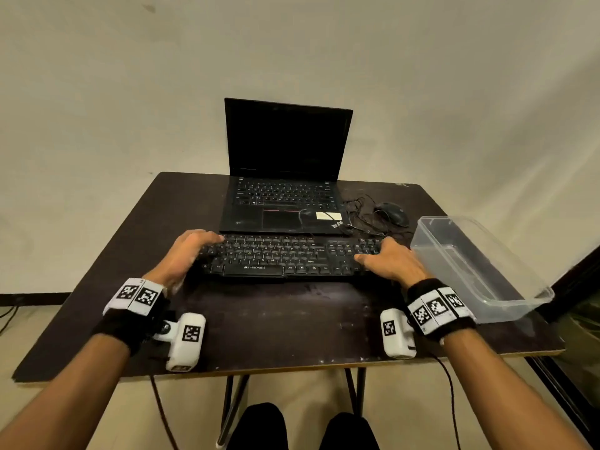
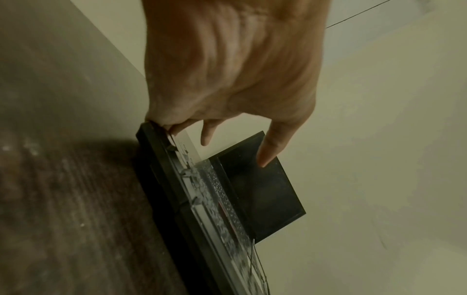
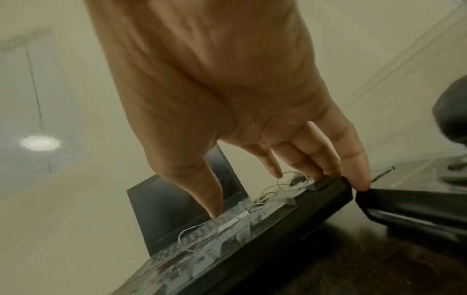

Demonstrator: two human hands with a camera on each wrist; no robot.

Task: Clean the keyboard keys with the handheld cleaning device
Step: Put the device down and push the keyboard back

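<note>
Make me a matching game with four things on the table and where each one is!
Things:
1. keyboard
2. laptop
3. mouse
4. tub

Places:
A. right edge of the table
B. behind the keyboard, lid open
C. under both hands
D. right of the laptop, by tangled cable

Pairs: 1-C, 2-B, 3-D, 4-A

Dark wooden table (image 1: 266, 323) with a scuffed, speckled top. Lying directly on it: a black keyboard (image 1: 285, 259) near the middle, an open laptop (image 1: 282, 203) just behind it, a corded mouse (image 1: 392, 213) to the right, and a clear plastic tub (image 1: 506, 300) overhanging the right edge.
</note>
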